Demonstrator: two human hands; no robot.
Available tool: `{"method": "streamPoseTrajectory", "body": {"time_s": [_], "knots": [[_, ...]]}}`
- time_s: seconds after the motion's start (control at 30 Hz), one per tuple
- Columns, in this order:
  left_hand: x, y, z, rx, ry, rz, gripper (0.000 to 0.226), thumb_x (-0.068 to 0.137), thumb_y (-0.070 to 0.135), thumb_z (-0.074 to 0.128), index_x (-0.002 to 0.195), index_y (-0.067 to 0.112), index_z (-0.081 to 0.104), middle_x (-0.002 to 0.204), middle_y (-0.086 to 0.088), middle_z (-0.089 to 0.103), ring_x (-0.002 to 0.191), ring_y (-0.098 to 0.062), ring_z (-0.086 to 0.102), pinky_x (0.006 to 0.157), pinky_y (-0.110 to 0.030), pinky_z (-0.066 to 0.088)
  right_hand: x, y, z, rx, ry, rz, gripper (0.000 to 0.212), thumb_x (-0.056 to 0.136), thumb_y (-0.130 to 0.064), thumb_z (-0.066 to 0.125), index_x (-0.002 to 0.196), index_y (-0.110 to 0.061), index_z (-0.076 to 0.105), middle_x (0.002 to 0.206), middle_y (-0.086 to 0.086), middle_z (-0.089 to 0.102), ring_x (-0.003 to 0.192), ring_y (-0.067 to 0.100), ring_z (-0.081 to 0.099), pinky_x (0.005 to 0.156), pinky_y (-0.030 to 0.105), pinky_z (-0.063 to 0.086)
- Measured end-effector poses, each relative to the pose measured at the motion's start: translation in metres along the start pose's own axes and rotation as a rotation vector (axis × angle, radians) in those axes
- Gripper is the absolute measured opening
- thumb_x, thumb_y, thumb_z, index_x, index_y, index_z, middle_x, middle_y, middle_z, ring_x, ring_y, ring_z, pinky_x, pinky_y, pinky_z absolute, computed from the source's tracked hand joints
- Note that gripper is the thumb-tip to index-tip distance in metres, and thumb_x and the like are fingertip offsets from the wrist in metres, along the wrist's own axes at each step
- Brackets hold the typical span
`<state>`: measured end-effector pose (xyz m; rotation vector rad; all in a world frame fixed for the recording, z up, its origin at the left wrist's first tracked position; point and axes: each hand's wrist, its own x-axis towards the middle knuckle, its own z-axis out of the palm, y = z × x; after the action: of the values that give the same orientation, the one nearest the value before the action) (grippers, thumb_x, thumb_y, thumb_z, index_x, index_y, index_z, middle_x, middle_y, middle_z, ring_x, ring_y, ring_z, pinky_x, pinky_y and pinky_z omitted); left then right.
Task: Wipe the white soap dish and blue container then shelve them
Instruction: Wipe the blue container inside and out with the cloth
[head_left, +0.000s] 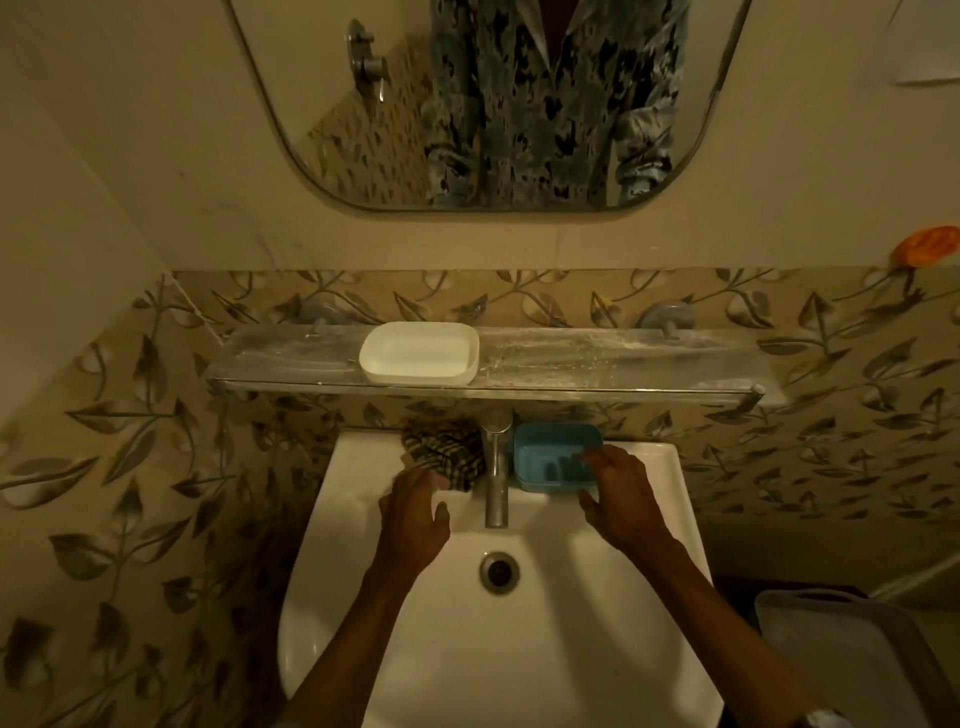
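The white soap dish (418, 352) stands on the glass shelf (597, 364) above the sink, left of its middle. A blue container (545, 453) sits on the sink's back ledge, right of the tap. My right hand (621, 493) hovers over the container's near right corner, fingers spread and reaching at its rim; it holds nothing. Left of the tap lies a crumpled checked cloth (441, 452). My left hand (413, 512) reaches toward the cloth with fingertips at its near edge, fingers loosely extended.
A chrome tap (496, 467) stands between my hands at the back of the white sink (332, 519). A mirror (488, 104) hangs above the shelf. An orange object (930, 245) is on the wall at right. A grey lid-like thing (852, 654) sits lower right.
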<state>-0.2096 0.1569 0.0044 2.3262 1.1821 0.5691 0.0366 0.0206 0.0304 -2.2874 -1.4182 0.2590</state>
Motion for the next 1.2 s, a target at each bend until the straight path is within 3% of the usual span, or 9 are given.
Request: {"method": "streamPoseTrajectory", "body": {"time_s": [0.17, 0.33, 0.63, 0.8, 0.93, 1.0, 1.03, 1.1, 1.2], "knots": [[0.038, -0.003, 0.018, 0.115, -0.052, 0.026, 0.051, 0.068, 0.007, 0.069, 0.118, 0.007, 0.056, 0.121, -0.016, 0.057, 0.112, -0.037, 0.055, 0.090, -0.052, 0.049, 0.012, 0.006, 0.006, -0.074, -0.054, -0.038, 0.060, 0.072, -0.016, 0.081, 0.127, -0.009, 0.058, 0.137, 0.017, 0.053, 0.129, 0.037, 0.046, 0.110, 0.046, 0.035], [0.080, -0.009, 0.023, 0.229, -0.170, 0.150, 0.086, 0.059, 0.023, 0.081, 0.136, 0.012, 0.043, 0.136, -0.012, 0.049, 0.129, -0.034, 0.042, 0.106, -0.052, 0.036, 0.018, 0.019, 0.006, -0.087, -0.092, -0.083, 0.069, 0.072, -0.026, 0.082, 0.132, -0.014, 0.053, 0.147, 0.015, 0.042, 0.138, 0.037, 0.033, 0.115, 0.050, 0.025], [0.086, -0.026, 0.041, 0.387, -0.214, 0.148, 0.098, 0.053, 0.047, 0.080, 0.138, 0.016, 0.044, 0.126, -0.012, 0.058, 0.114, -0.034, 0.055, 0.093, -0.051, 0.048, 0.021, 0.029, 0.007, -0.018, -0.122, -0.174, 0.024, 0.090, -0.020, 0.063, 0.113, -0.018, 0.068, 0.140, 0.009, 0.054, 0.140, 0.027, 0.035, 0.117, 0.044, -0.002], [0.073, -0.022, 0.045, 0.490, -0.127, 0.105, 0.056, 0.052, 0.016, 0.085, 0.103, 0.005, 0.065, 0.092, -0.016, 0.066, 0.080, -0.036, 0.063, 0.073, -0.044, 0.053, 0.005, 0.032, 0.010, 0.081, -0.089, -0.133, 0.022, 0.094, -0.018, 0.058, 0.114, -0.014, 0.066, 0.127, 0.010, 0.065, 0.130, 0.025, 0.051, 0.120, 0.043, 0.000], [0.060, -0.013, 0.041, 0.358, -0.095, 0.028, 0.024, 0.066, 0.010, 0.074, 0.084, 0.004, 0.061, 0.077, -0.012, 0.061, 0.068, -0.030, 0.058, 0.064, -0.036, 0.051, -0.011, 0.025, -0.001, 0.190, -0.045, -0.038, 0.027, 0.097, -0.032, 0.048, 0.105, -0.013, 0.065, 0.115, 0.011, 0.070, 0.113, 0.023, 0.062, 0.121, 0.041, 0.009], [0.053, -0.009, 0.038, 0.185, -0.048, -0.111, 0.018, 0.076, 0.016, 0.068, 0.088, 0.005, 0.059, 0.081, -0.009, 0.060, 0.072, -0.025, 0.059, 0.063, -0.036, 0.053, -0.020, 0.020, -0.008, 0.342, -0.028, 0.033, 0.028, 0.096, -0.038, 0.049, 0.098, -0.014, 0.063, 0.105, 0.009, 0.070, 0.099, 0.018, 0.066, 0.107, 0.033, 0.041], [0.048, -0.003, 0.035, 0.058, -0.025, -0.183, 0.017, 0.080, 0.016, 0.066, 0.090, 0.004, 0.058, 0.082, -0.009, 0.060, 0.073, -0.024, 0.060, 0.062, -0.035, 0.055, -0.023, 0.018, -0.011, 0.419, -0.026, 0.073, 0.025, 0.095, -0.037, 0.053, 0.097, -0.014, 0.062, 0.101, 0.006, 0.069, 0.092, 0.013, 0.066, 0.085, 0.024, 0.054], [0.030, 0.007, 0.029, -0.223, 0.076, -0.305, 0.019, 0.085, 0.012, 0.064, 0.098, 0.000, 0.058, 0.085, -0.009, 0.061, 0.074, -0.024, 0.063, 0.058, -0.028, 0.054, -0.028, 0.014, -0.015, 0.524, -0.020, 0.158, 0.017, 0.094, -0.032, 0.057, 0.095, -0.016, 0.061, 0.096, 0.001, 0.066, 0.085, 0.007, 0.063, 0.055, 0.018, 0.054], [0.000, 0.031, 0.015, -0.468, 0.183, -0.461, 0.034, 0.093, 0.018, 0.056, 0.119, -0.002, 0.049, 0.103, -0.013, 0.056, 0.090, -0.023, 0.058, 0.067, -0.020, 0.045, -0.038, 0.005, -0.020, 0.715, -0.036, 0.278, 0.014, 0.096, -0.026, 0.054, 0.097, -0.014, 0.058, 0.094, -0.003, 0.065, 0.085, 0.008, 0.064, 0.056, 0.022, 0.056]]}}
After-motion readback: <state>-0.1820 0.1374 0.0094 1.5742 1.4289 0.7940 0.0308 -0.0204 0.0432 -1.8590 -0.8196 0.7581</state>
